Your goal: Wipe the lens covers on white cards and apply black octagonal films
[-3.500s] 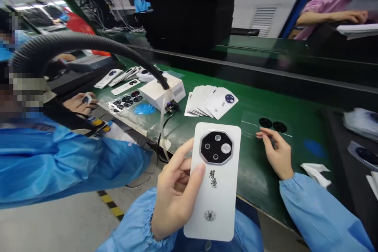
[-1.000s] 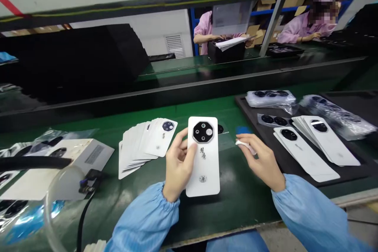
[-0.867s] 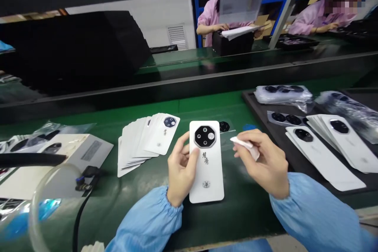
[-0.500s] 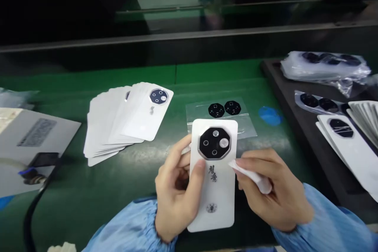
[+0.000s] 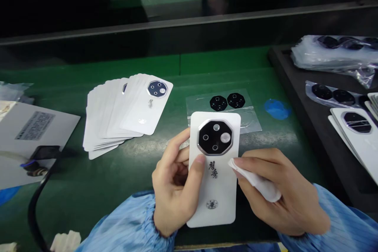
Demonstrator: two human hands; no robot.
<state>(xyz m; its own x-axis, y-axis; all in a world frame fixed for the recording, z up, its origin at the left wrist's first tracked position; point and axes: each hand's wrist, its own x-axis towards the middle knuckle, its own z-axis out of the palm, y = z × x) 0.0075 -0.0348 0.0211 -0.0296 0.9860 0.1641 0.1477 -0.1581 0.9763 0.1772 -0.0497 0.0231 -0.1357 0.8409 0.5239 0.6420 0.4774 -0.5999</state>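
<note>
My left hand (image 5: 178, 189) grips the left edge of a white phone back cover (image 5: 223, 191), its thumb on the front and its other fingers partly hidden behind. The cover stands nearly upright, with a black octagonal camera panel (image 5: 210, 141) at its top, dark lettering in the middle and a small round emblem below. In my right hand (image 5: 280, 193) a folded white cloth (image 5: 256, 183) is pinched, its tip at the cover's right side, just below the camera panel. Behind the cover, a clear plastic sheet (image 5: 197, 106) bears two black octagonal lens pieces (image 5: 227, 101).
On the left lies a fanned stack of white covers (image 5: 115, 114), near a printed sheet (image 5: 63, 126) and a black cable (image 5: 37, 212). A dark tray (image 5: 298, 86) at the right holds bagged lens pieces (image 5: 330, 57) and more covers (image 5: 354, 141). A blue patch (image 5: 277, 109) marks the green table.
The view has tilted down slightly. My right hand with the cloth has shifted a little at the cover's right edge; my left hand keeps its hold on the cover.
</note>
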